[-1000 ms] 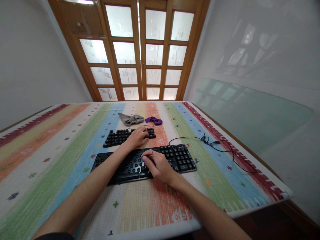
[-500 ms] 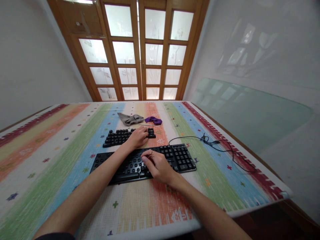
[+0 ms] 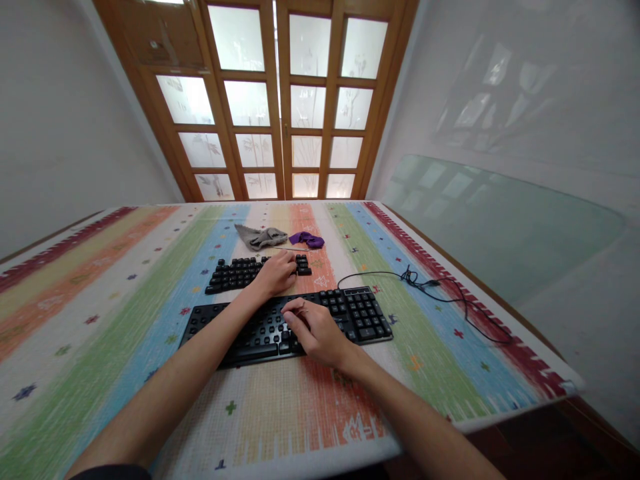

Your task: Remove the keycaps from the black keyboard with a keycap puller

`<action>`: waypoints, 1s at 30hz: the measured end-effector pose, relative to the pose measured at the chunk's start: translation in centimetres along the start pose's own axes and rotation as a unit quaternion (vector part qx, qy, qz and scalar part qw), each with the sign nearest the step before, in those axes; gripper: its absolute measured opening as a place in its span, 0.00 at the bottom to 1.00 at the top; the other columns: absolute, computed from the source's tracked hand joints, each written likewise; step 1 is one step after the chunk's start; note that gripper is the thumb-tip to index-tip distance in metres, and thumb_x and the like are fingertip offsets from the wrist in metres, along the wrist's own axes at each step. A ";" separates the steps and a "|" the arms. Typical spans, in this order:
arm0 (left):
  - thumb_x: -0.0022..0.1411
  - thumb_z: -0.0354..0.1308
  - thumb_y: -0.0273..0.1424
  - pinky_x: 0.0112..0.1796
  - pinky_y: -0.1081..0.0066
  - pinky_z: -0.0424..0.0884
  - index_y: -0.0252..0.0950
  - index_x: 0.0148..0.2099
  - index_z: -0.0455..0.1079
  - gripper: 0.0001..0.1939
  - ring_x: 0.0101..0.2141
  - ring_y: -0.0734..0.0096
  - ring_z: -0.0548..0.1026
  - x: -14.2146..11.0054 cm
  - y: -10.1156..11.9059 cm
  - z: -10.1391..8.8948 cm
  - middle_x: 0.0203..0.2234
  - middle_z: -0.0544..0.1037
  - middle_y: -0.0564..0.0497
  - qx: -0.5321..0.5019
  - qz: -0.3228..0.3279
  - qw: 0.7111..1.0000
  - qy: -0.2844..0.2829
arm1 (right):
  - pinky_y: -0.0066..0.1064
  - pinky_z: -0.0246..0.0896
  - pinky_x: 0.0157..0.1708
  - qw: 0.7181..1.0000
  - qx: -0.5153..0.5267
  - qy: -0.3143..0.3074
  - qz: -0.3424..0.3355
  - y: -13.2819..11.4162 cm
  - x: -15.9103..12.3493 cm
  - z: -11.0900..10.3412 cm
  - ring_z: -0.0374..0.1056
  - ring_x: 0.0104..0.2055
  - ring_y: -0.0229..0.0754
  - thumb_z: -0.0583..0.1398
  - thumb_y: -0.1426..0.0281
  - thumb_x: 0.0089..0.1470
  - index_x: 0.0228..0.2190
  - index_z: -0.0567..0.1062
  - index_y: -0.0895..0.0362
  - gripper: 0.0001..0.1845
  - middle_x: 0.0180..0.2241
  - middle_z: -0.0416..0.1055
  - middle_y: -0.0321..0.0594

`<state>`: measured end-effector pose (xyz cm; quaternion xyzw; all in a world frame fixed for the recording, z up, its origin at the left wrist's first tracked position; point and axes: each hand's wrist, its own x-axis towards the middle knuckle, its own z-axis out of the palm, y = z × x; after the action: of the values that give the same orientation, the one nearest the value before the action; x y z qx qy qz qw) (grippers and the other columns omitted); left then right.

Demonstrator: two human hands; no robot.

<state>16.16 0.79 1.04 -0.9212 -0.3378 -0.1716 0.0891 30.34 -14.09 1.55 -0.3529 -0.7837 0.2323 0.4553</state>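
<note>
A black keyboard (image 3: pixel 367 317) lies on the striped tablecloth, with its number pad keys in place and many bare key posts in its left and middle part. Behind it, loose black keycaps (image 3: pixel 233 273) stand in rows. My left hand (image 3: pixel 277 272) reaches across the keyboard, its bent fingers down among the keycaps at the right end of the rows; the fingertips are hidden. Over the middle of the keyboard rests my right hand (image 3: pixel 317 331), thumb and fingers drawn together. Whatever is between them is too small to make out.
A grey cloth (image 3: pixel 260 237) and a purple cloth (image 3: pixel 307 240) lie behind the keycaps, near a thin rod (image 3: pixel 287 249). The keyboard's black cable (image 3: pixel 423 283) runs in a tangle to the right. The tablecloth (image 3: pixel 280 413) reaches the table's front edge.
</note>
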 end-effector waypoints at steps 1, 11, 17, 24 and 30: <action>0.58 0.55 0.24 0.44 0.59 0.71 0.33 0.32 0.75 0.07 0.42 0.57 0.69 0.0 0.0 0.0 0.37 0.72 0.42 -0.002 -0.002 1.000 0.003 | 0.32 0.64 0.39 1.000 0.001 0.001 0.002 0.0 0.0 0.0 0.68 0.32 0.40 0.52 0.69 0.65 0.37 0.72 0.57 0.09 0.31 0.72 0.40; 0.58 0.56 0.25 0.44 0.60 0.71 0.34 0.32 0.75 0.07 0.42 0.58 0.69 -0.3 -0.1 0.3 0.37 0.72 0.43 -0.037 -0.014 0.999 0.020 | 0.32 0.64 0.38 1.000 0.005 0.003 0.000 0.1 0.1 -0.1 0.68 0.32 0.41 0.52 0.69 0.64 0.36 0.71 0.57 0.09 0.31 0.72 0.40; 0.58 0.56 0.26 0.42 0.61 0.70 0.34 0.33 0.74 0.05 0.42 0.58 0.69 -0.4 -0.1 0.3 0.37 0.72 0.43 -0.025 -0.025 0.999 0.026 | 0.32 0.64 0.37 1.000 0.014 0.008 0.021 0.0 0.2 -0.5 0.69 0.32 0.41 0.51 0.67 0.66 0.35 0.72 0.57 0.12 0.26 0.69 0.38; 0.58 0.58 0.27 0.43 0.60 0.70 0.34 0.36 0.73 0.04 0.42 0.57 0.69 -0.8 -0.4 0.1 0.37 0.71 0.43 -0.033 -0.035 0.998 0.037 | 0.32 0.62 0.31 0.997 0.010 0.034 0.061 0.7 0.5 -1.2 0.68 0.26 0.41 0.51 0.58 0.66 0.30 0.73 0.58 0.21 0.21 0.68 0.37; 0.63 0.54 0.28 0.45 0.59 0.70 0.35 0.37 0.73 0.07 0.42 0.59 0.70 -3.1 0.0 -1.9 0.37 0.73 0.44 -0.062 -0.039 0.996 0.057 | 0.31 0.58 0.26 0.995 0.007 0.042 0.087 1.3 0.5 -1.9 0.63 0.22 0.39 0.53 0.55 0.65 0.18 0.67 0.55 0.27 0.16 0.64 0.35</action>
<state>13.47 -1.52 1.64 -0.8997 -0.3568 -0.2477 0.0437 32.27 -12.76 1.84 -0.4255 -0.7285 0.2616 0.4688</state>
